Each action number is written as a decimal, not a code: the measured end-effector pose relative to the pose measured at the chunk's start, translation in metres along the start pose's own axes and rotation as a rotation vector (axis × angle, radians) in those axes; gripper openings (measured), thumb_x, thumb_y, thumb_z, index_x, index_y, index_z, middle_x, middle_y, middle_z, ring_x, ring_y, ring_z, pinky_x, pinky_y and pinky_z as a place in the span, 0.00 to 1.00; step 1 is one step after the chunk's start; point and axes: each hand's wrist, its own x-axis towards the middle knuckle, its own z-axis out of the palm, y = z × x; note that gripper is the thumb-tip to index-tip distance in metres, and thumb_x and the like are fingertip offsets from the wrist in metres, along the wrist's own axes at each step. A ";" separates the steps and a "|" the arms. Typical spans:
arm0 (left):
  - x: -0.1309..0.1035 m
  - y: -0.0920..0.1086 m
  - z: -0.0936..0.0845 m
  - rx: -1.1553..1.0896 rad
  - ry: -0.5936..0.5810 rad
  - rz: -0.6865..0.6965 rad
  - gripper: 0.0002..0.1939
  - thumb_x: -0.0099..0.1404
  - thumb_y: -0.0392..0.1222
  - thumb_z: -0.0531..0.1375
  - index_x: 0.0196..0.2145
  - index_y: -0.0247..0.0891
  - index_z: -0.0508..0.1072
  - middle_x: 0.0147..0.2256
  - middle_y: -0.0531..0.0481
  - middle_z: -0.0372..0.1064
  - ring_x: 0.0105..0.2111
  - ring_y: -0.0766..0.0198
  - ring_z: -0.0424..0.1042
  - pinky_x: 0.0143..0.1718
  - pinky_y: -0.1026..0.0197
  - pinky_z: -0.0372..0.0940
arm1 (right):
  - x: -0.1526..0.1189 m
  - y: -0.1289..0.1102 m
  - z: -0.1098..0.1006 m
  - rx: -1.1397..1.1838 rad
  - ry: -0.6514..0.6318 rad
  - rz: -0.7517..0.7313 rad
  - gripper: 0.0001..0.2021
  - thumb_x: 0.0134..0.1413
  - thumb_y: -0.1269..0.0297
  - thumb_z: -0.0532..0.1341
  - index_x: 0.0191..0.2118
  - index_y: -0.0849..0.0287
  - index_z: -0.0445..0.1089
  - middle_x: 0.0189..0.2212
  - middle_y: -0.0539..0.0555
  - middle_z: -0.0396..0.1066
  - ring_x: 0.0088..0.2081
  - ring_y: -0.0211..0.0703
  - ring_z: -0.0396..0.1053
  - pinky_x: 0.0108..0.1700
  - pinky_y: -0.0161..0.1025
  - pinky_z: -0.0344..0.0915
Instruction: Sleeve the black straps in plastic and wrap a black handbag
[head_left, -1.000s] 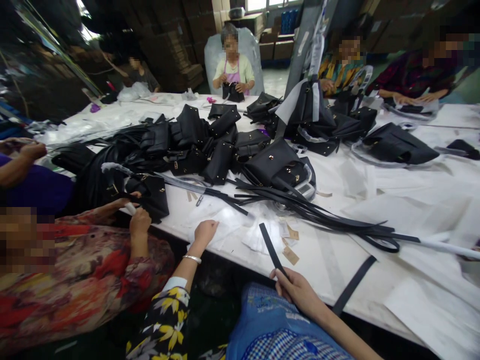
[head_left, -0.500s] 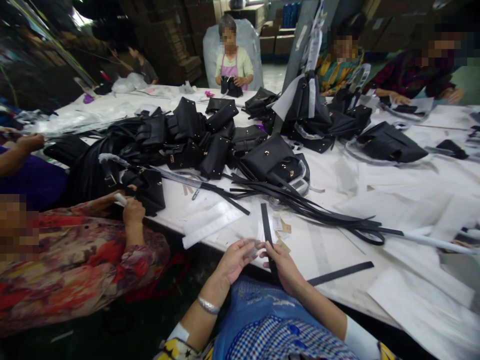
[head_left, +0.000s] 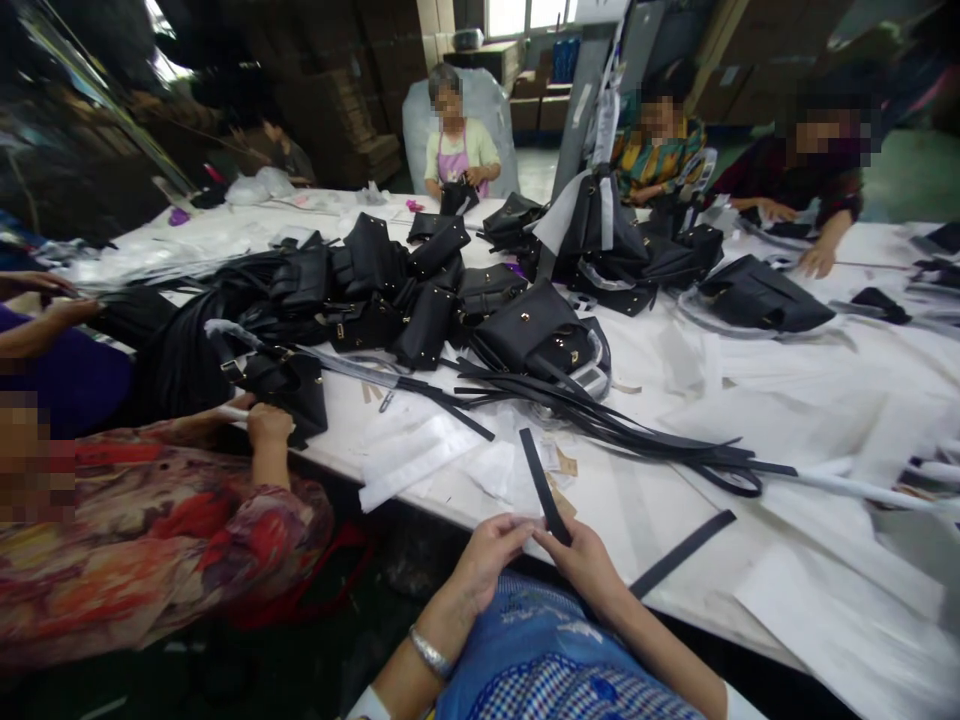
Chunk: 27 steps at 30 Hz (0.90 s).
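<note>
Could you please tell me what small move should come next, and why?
Perhaps the left hand could steady the black strap: the right hand grips it, its far end sticks out beyond that grip, and the left hand is close by.

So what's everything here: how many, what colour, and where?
table: one, white, centre
bags: many, overlapping, black, mid-table
long straps: several, black, nearer than the bags
held strip: one, black, low centre
loose strip: one, black, table's near edge
white sheets: several, white, right and centre
tags: a few, brown, low centre
plastic: several heaps, translucent, far left
boxes: several, brown, background
co-workers: at least six, mixed clothing, around the table
apron: one, blue with checks, lap
bracelet: one, silver, left wrist
left hand: one, bare, low centre
right hand: one, bare, gripping the held strip
</note>
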 end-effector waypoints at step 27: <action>0.046 0.031 0.005 -0.540 0.332 -0.011 0.07 0.58 0.36 0.68 0.34 0.33 0.75 0.32 0.48 0.76 0.30 0.69 0.75 0.35 0.69 0.71 | -0.059 0.007 -0.036 -0.111 -0.100 -0.136 0.22 0.64 0.47 0.47 0.40 0.56 0.72 0.18 0.48 0.68 0.25 0.41 0.67 0.33 0.36 0.62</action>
